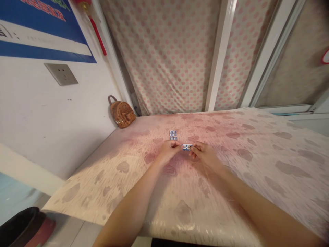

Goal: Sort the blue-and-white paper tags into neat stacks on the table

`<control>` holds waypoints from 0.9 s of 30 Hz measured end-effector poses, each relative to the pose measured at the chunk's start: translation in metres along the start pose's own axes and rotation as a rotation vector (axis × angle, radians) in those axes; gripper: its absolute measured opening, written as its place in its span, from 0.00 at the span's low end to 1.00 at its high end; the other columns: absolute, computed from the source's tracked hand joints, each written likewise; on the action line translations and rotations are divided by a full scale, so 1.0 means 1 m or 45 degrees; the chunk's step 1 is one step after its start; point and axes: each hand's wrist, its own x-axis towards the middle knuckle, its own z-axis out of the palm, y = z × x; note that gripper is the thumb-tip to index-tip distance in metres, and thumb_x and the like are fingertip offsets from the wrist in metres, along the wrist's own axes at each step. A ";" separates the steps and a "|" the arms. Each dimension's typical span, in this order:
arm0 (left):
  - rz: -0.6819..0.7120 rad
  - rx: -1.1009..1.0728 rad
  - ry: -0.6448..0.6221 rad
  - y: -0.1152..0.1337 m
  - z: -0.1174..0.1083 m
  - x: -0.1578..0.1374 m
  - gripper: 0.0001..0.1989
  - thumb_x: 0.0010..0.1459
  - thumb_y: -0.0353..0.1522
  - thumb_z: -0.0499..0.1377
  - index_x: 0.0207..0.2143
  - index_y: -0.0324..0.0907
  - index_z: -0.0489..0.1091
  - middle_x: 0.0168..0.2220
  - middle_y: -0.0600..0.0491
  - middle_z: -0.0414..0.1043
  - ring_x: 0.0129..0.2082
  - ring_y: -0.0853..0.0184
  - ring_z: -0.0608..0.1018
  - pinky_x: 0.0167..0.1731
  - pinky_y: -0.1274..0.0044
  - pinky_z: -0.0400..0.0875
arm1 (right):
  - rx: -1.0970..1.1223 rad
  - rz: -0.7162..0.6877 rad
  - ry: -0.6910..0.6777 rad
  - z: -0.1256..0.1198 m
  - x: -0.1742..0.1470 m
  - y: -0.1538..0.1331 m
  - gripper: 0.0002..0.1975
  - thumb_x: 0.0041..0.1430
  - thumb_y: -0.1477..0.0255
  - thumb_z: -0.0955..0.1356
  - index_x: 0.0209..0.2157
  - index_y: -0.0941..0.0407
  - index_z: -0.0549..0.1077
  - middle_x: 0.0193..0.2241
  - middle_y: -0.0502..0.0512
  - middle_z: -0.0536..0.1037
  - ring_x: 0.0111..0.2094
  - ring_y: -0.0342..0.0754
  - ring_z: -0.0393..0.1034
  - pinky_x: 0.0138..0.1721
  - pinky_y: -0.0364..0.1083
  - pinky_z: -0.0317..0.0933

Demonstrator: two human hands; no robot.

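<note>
A small blue-and-white label sheet (186,147) is stretched between my two hands just above the table. My left hand (169,150) has its fingers closed at the sheet's left edge. At the right edge, the thumb and fingers of my right hand (204,152) pinch the same sheet. Just beyond my left hand, more blue-and-white label sheets (173,133) lie flat on the tablecloth, one behind the other, with rows of white rectangles. My left hand partly covers the nearer one. The print is too small to read.
A patterned cloth covers the table (123,192). A small brown backpack-shaped bag (122,114) leans by the left wall, below a power socket (61,74). A dotted curtain (174,68) hangs behind the table. On the floor at lower left stands a dark-and-red bin (28,228).
</note>
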 end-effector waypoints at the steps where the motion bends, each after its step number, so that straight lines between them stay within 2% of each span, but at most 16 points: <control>1: -0.028 0.030 -0.005 -0.002 -0.006 0.002 0.08 0.47 0.34 0.66 0.26 0.36 0.76 0.24 0.54 0.73 0.25 0.72 0.70 0.29 0.79 0.60 | 0.015 0.032 -0.001 0.000 0.000 0.001 0.09 0.55 0.64 0.66 0.30 0.56 0.70 0.22 0.52 0.76 0.20 0.43 0.68 0.23 0.42 0.63; 4: -0.145 0.141 0.021 -0.005 -0.030 0.007 0.08 0.44 0.33 0.67 0.24 0.36 0.76 0.22 0.54 0.72 0.22 0.73 0.67 0.25 0.80 0.57 | 0.008 0.080 0.050 -0.002 0.004 0.007 0.09 0.54 0.65 0.66 0.32 0.55 0.71 0.21 0.51 0.75 0.20 0.43 0.68 0.21 0.41 0.62; 7: -0.246 0.163 0.087 -0.004 -0.053 0.008 0.11 0.42 0.36 0.69 0.22 0.36 0.75 0.19 0.55 0.69 0.20 0.74 0.66 0.23 0.80 0.56 | -0.083 0.019 0.097 -0.006 0.008 0.012 0.07 0.54 0.66 0.65 0.30 0.55 0.71 0.21 0.51 0.75 0.19 0.43 0.68 0.20 0.41 0.60; 10: -0.331 0.173 0.109 0.000 -0.064 0.005 0.14 0.39 0.38 0.71 0.21 0.36 0.74 0.17 0.55 0.67 0.19 0.75 0.65 0.21 0.80 0.55 | -0.148 -0.025 0.108 -0.008 0.010 0.014 0.08 0.55 0.66 0.65 0.29 0.54 0.71 0.20 0.51 0.76 0.19 0.43 0.67 0.20 0.42 0.60; 13: -0.387 0.193 0.055 0.001 -0.063 0.003 0.16 0.38 0.40 0.71 0.20 0.36 0.73 0.16 0.57 0.64 0.17 0.75 0.62 0.20 0.80 0.52 | -0.170 -0.016 0.118 -0.008 0.011 0.014 0.07 0.55 0.67 0.64 0.28 0.54 0.71 0.20 0.51 0.76 0.18 0.43 0.67 0.21 0.42 0.59; 17: -0.394 0.243 -0.018 -0.005 -0.048 0.003 0.16 0.39 0.41 0.71 0.22 0.36 0.75 0.15 0.59 0.61 0.18 0.75 0.61 0.20 0.79 0.50 | -0.163 -0.013 0.111 -0.008 0.011 0.016 0.08 0.55 0.67 0.63 0.28 0.54 0.71 0.20 0.50 0.75 0.19 0.43 0.67 0.21 0.42 0.58; 21: -0.337 0.326 0.000 -0.016 -0.034 0.006 0.13 0.39 0.38 0.70 0.22 0.36 0.76 0.16 0.57 0.63 0.19 0.73 0.63 0.21 0.79 0.51 | -0.162 -0.006 0.110 -0.007 0.012 0.020 0.08 0.54 0.66 0.63 0.28 0.55 0.72 0.21 0.50 0.75 0.19 0.43 0.67 0.22 0.43 0.59; 27: -0.299 0.525 0.041 -0.024 -0.036 0.007 0.14 0.40 0.37 0.69 0.16 0.38 0.70 0.13 0.60 0.56 0.17 0.76 0.58 0.20 0.79 0.47 | -0.198 -0.045 0.090 -0.008 0.011 0.026 0.09 0.56 0.66 0.63 0.28 0.54 0.72 0.22 0.51 0.75 0.20 0.43 0.67 0.23 0.43 0.61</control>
